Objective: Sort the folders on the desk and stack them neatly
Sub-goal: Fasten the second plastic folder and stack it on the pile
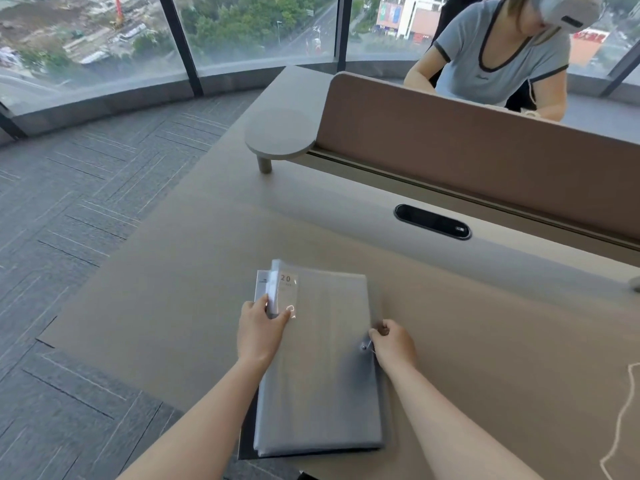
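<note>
A stack of grey folders (322, 368) lies on the beige desk (485, 341), its near end hanging a little over the front edge. The top one is grey-blue with a label reading "20" at its far left corner. A dark folder shows underneath at the near left. My left hand (259, 327) grips the far left corner of the upper folders, thumb on top, lifting their edges slightly. My right hand (391, 341) pinches a small metal clip (366, 346) at the stack's right edge.
A brown divider panel (485, 150) runs across the back of the desk, with a black cable slot (433, 221) in front of it. A round side shelf (280, 136) sits at the far left. Another person sits behind the divider. A light cord (623, 410) lies at the right.
</note>
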Demonstrator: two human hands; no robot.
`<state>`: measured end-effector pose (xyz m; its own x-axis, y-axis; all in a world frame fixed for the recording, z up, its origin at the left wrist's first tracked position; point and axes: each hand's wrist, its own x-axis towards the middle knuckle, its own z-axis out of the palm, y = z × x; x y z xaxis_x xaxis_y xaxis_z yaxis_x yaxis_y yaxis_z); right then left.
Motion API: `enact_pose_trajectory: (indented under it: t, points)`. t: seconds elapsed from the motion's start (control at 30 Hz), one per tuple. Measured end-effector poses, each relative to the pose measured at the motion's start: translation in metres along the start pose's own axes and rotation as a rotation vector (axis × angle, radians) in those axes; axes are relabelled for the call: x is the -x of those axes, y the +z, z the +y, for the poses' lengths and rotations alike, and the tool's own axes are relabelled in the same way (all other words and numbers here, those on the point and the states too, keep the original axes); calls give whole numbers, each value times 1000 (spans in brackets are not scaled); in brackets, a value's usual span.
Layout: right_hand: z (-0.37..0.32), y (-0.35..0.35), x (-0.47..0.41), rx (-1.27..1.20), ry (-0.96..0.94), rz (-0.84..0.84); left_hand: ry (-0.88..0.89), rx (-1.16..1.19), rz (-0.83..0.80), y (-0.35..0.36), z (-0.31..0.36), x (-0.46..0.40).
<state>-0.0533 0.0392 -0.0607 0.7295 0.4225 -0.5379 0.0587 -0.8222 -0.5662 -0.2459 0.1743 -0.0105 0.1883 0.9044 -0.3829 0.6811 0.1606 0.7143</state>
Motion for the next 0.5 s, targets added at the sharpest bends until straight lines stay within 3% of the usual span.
enact_pose_trajectory:
  t: [0.3,0.5]
  points:
    - [-8,-2,0,-12,71,10,-120,-72,55,-3,-11,-2]
    - [-12,-9,3,-62,96,-31,-277,181,-21,-1,-19,-5]
